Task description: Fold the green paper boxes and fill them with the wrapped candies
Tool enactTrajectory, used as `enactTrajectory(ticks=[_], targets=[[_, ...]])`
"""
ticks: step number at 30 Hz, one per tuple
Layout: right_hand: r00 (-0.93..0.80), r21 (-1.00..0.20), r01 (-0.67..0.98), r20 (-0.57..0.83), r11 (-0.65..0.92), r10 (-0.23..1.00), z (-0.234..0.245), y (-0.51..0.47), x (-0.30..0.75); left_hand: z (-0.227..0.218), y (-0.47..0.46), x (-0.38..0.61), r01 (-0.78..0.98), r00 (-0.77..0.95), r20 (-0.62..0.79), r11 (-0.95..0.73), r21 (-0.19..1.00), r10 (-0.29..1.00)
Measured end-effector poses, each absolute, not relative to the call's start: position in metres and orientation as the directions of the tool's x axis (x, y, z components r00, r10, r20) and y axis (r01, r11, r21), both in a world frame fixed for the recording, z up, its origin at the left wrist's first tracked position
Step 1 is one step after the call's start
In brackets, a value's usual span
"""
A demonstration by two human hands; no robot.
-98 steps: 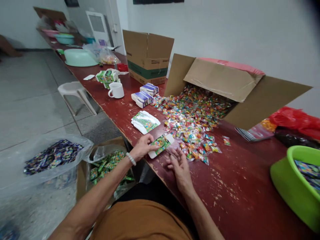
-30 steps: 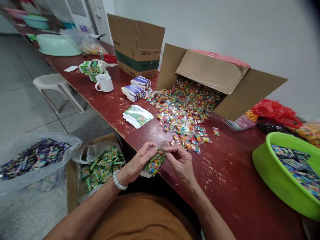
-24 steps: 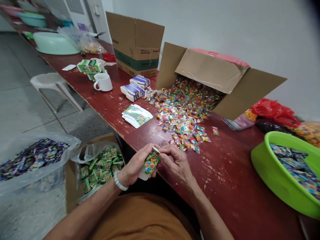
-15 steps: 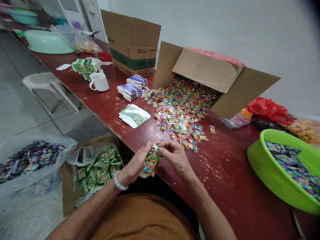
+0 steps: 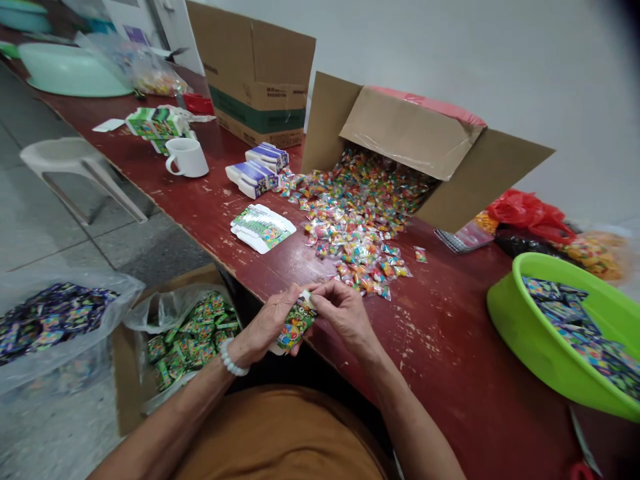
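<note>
My left hand (image 5: 264, 327) grips a small green printed carton (image 5: 293, 325) at the near edge of the red table (image 5: 450, 360). My right hand (image 5: 340, 313) pinches the carton's top flap, fingers pressed together. Both hands meet just in front of a spill of small colourful candy packets (image 5: 360, 220) that pours out of a tipped cardboard box (image 5: 425, 153). A stack of flat green cartons (image 5: 261, 227) lies on the table to the left of the hands.
A green basin (image 5: 525, 347) of dark packets sits at the right. Blue-white boxes (image 5: 255, 175), a white mug (image 5: 186, 158), green boxes (image 5: 150, 123) and an upright cardboard box (image 5: 250, 67) stand further back. Below the table are a box of green cartons (image 5: 190, 333) and a plastic bag (image 5: 45, 320).
The carton was lifted off the table by my left hand, and my right hand came onto its top end. The flap has been folded down over the last second.
</note>
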State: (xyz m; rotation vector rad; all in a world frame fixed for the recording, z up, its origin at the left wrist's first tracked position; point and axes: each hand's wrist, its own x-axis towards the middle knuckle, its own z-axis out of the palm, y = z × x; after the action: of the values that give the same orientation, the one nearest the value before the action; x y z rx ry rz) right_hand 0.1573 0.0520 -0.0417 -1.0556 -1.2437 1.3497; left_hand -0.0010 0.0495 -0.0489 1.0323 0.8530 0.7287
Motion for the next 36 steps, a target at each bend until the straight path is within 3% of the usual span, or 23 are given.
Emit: enactTrajectory(ticks=[2,4,8,12,14,17,19,24,30,33,36], targets=[[-0.127,-0.991,-0.129,-0.023,-0.040,0.992,-0.044,0.053,0.157,-0.048,0.049,0.000,-0.124,0.487,-0.244,0.343,0.931,0.838],[-0.090,-0.998,-0.056,-0.006,-0.011,0.996,-0.046,0.053,0.158,-0.048,0.049,0.001,-0.125,0.476,-0.243,0.339,0.933,0.845],[-0.094,-0.975,0.163,0.137,0.151,0.986,-0.047,0.048,0.161,-0.047,0.049,0.000,-0.081,0.424,-0.248,0.309,0.948,0.871],[-0.133,-0.954,0.199,0.201,0.225,0.970,-0.044,0.043,0.163,-0.048,0.049,0.001,-0.086,0.410,-0.242,0.302,0.950,0.879],[-0.112,-0.982,0.119,0.131,0.145,0.985,-0.046,0.044,0.163,-0.050,0.049,0.003,-0.109,0.409,-0.258,0.327,0.939,0.876],[-0.139,-0.990,-0.102,-0.087,-0.101,0.986,-0.052,0.047,0.163,-0.050,0.049,0.006,-0.113,0.416,-0.277,0.351,0.929,0.866],[-0.148,-0.972,-0.165,-0.140,-0.164,0.979,-0.056,0.049,0.163,-0.049,0.049,0.006,-0.095,0.422,-0.284,0.353,0.931,0.861],[-0.070,-0.975,0.106,0.186,0.193,0.980,-0.053,0.045,0.164,-0.049,0.048,0.002,-0.075,0.380,-0.259,0.308,0.948,0.888],[-0.175,-0.847,0.344,0.367,0.406,0.913,-0.054,0.033,0.156,-0.055,0.048,0.006,-0.031,0.350,-0.224,0.250,0.968,0.909],[-0.209,-0.821,0.381,0.372,0.425,0.905,-0.055,0.035,0.158,-0.055,0.048,0.011,-0.082,0.348,-0.205,0.247,0.966,0.915],[-0.176,-0.879,0.325,0.305,0.348,0.936,-0.059,0.050,0.183,-0.053,0.047,0.013,-0.193,0.404,-0.278,0.379,0.905,0.871]])
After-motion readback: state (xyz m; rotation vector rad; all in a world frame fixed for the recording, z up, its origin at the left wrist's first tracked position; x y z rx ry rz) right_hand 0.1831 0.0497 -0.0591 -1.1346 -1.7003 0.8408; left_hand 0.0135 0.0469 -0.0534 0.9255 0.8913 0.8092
